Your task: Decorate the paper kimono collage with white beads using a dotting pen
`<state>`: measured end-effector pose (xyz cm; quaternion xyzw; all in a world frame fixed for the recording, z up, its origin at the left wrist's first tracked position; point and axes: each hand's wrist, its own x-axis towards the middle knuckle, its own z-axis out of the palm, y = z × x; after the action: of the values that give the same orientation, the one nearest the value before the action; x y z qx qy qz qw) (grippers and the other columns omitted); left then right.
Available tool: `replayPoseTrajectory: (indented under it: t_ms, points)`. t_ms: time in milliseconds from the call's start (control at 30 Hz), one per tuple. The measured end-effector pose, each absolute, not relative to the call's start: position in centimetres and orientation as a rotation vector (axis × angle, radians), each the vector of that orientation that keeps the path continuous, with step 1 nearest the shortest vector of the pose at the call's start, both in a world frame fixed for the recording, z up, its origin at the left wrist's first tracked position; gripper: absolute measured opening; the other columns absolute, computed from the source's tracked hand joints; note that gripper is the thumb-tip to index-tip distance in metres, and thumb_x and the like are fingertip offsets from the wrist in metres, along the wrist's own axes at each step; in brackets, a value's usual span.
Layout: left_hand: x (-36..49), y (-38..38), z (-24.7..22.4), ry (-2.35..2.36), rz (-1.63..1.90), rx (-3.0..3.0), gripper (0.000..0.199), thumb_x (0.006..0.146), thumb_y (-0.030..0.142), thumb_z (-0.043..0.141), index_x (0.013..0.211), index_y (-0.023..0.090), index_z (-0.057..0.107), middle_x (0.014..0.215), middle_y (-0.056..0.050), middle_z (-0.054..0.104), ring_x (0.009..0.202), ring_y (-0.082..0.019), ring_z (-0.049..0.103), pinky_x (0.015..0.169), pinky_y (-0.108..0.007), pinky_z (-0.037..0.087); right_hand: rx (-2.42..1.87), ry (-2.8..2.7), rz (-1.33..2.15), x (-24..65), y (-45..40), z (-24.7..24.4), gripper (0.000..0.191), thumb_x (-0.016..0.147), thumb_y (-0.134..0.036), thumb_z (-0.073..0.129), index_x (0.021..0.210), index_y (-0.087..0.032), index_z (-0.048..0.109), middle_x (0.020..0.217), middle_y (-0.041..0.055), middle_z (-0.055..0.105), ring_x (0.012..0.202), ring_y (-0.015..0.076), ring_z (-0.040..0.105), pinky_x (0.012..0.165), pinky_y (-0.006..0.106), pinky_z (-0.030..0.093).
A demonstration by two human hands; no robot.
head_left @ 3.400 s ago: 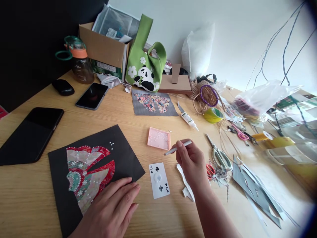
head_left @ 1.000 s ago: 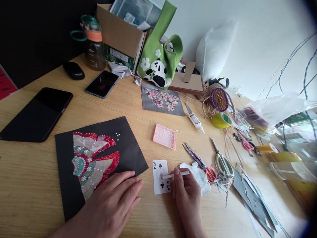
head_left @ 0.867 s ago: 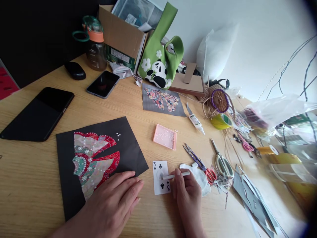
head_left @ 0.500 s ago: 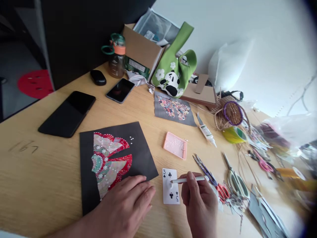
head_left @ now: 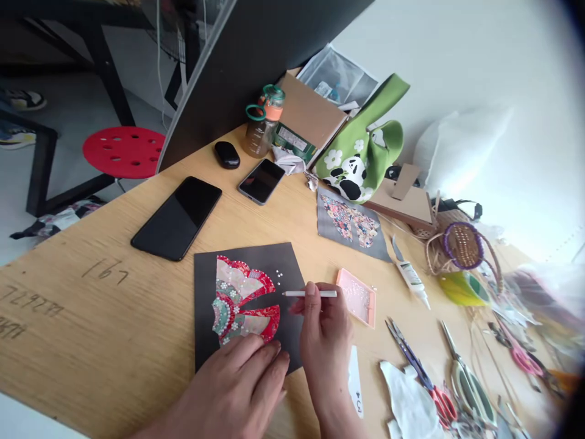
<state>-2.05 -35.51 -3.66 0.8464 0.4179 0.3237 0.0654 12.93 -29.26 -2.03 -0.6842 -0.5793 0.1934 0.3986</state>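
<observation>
My left hand (head_left: 247, 375) lies flat over the lower edge of a black sheet (head_left: 205, 271), fingers stretched out. On that sheet is a fan-shaped piece of red, pink and green patterned fabric (head_left: 247, 283) set with small white beads. Several loose beads (head_left: 278, 275) lie to its right. My right hand (head_left: 326, 335) pinches a slim white pencil (head_left: 315, 294), held nearly level over the sheet's right part, its tip towards the fabric. Beneath my right wrist, a playing card (head_left: 354, 381) is partly hidden. A pink tray (head_left: 371, 305) holding tiny beads sits right of this hand.
A glue tube (head_left: 411, 277), thread snips (head_left: 411, 353), green-handled scissors (head_left: 468, 378) and a white cloth scrap (head_left: 411, 396) lie right. Behind are a grey sheet with floral fabric (head_left: 329, 235), two phones (head_left: 180, 213), a bottle (head_left: 260, 137) and a green panda bag (head_left: 375, 152).
My right hand has moved from the playing card up and left to the black sheet, still holding the pencil. My left hand stays on the sheet. The whole view has shifted.
</observation>
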Motion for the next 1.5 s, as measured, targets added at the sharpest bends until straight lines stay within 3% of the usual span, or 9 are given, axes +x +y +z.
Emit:
replayPoseTrajectory:
  t_ms: [267,533,1500]
  points:
    - [-1.7,-35.3,-5.3,1.328,0.991,2.512,0.025,0.098,0.012,0.041,0.098,0.015,0.066,0.085,-0.005,0.07,0.08,-0.021,0.063,0.077,-0.035,0.054,-1.754,-1.601,0.329,11.8,-28.8,-4.1,0.025,0.1,-0.045,0.045,0.088,-0.025,0.052,0.062,-0.0003,0.065,0.05,0.0151,0.063,0.048,0.026,0.046]
    - [-1.6,-35.7,-6.5,1.379,0.927,2.518,0.02,0.09,0.007,0.047,0.094,0.016,0.065,0.096,-0.007,0.073,0.082,-0.022,0.063,0.079,-0.034,0.052,-1.764,-1.657,0.31,11.9,-28.7,-4.3,0.022,0.101,-0.041,0.045,0.089,-0.024,0.051,0.062,-0.001,0.066,0.05,0.0143,0.065,0.048,0.025,0.046]
    - [-1.7,-35.4,-5.8,1.387,0.882,2.561,0.022,0.093,0.01,0.046,0.095,0.015,0.067,0.097,-0.007,0.073,0.085,-0.022,0.062,0.08,-0.035,0.051,-1.737,-1.74,0.199,11.7,-28.5,-4.0,0.021,0.102,-0.035,0.044,0.088,-0.022,0.052,0.06,-0.0034,0.066,0.047,0.0111,0.065,0.046,0.019,0.047]
